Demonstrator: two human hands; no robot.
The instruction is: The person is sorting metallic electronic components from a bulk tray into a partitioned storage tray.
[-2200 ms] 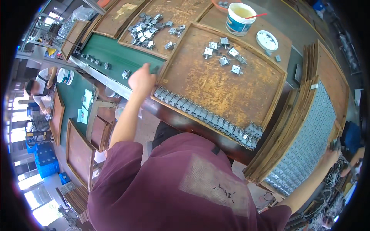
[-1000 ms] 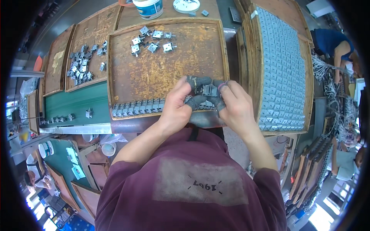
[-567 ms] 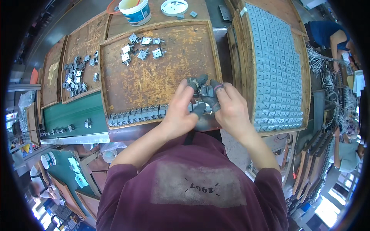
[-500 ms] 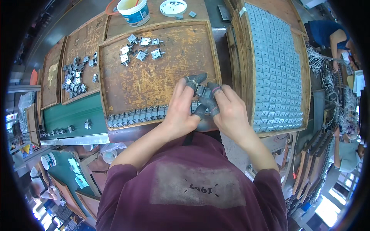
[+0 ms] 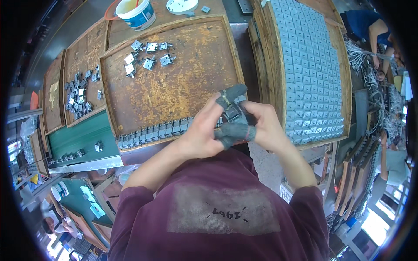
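Observation:
A small metal bracket-like part is held between my two hands, above the right front corner of a wooden tray. My left hand is closed on its left side, with dark covers on the fingertips. Closing on it from the other side is my right hand, its covered fingers overlapping the left ones. Much of the part is hidden behind the fingers. Along the tray's front edge stands a row of similar metal parts, and several loose ones lie toward its far side.
To the right, a wooden-framed tray holds dense rows of flat metal pieces. A white-and-blue bucket and a white lid stand beyond my tray. More parts lie in a left tray. Other people work at far right.
My fingers have wrapped further around the metal part, and its angle has changed. My right hand's fingers now cross toward the left hand. The view has shifted slightly, moving the tray left in the picture.

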